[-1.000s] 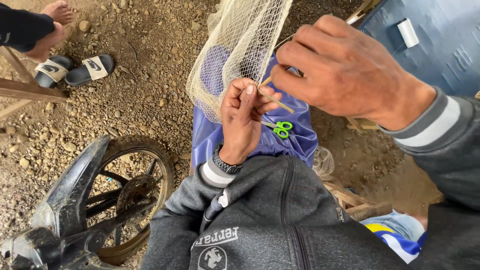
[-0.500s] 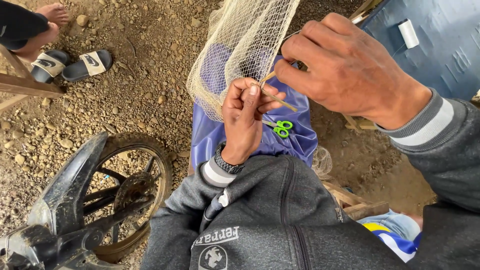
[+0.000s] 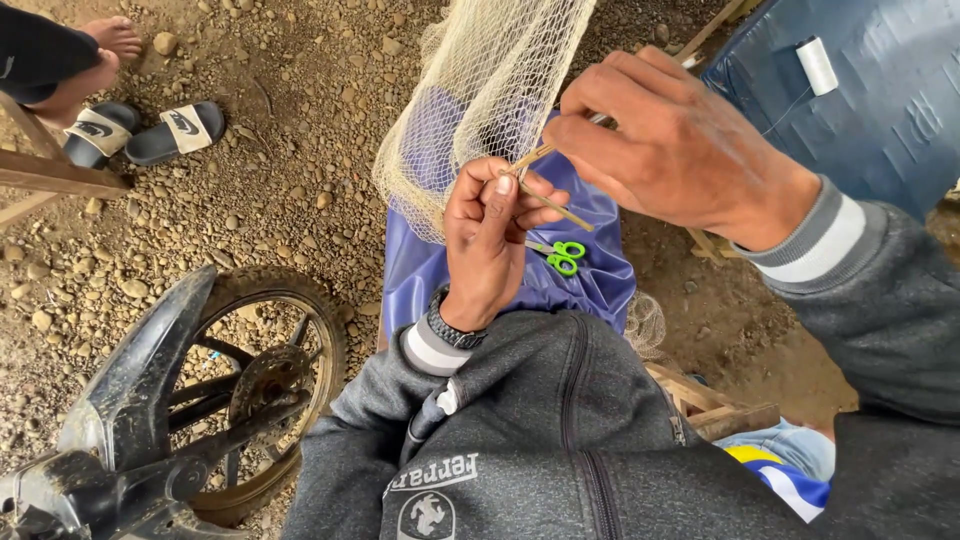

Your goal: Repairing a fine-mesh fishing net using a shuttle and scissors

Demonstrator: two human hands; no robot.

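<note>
The head camera looks down on the left hand [image 3: 487, 250], whose grip is pressed together: thumb and fingers pinch a fold of the cream fishing net [image 3: 490, 90] together with one end of a thin bamboo netting needle [image 3: 550, 205]. The right hand [image 3: 680, 150] comes in from above, its fingers closed on the needle's upper part at the mesh; whether it also pinches a strand of twine there is hard to tell, since its knuckles cover the spot. Judging by this, the step in hand is knotting or mending a mesh at the net's lower edge, and the next move looks to call for a steady left pinch keeping the mesh taut while the right draws the needle through without snagging neighbouring loops. The net hangs from above the frame down to the hands, its bottom draped over a blue-purple cloth [image 3: 600, 285] across the person's lap. On that cloth, just beside the left hand, lies a small pair of green-handled scissors [image 3: 562, 256]. Further right a white spool of thread [image 3: 817, 65] rests on a blue tarp [image 3: 880, 120]. To the left, a motorbike wheel [image 3: 255, 390] stands on the gravel ground [image 3: 280, 150], and a pair of black sandals [image 3: 140, 130] lies beside another person's bare foot [image 3: 105, 45].
</note>
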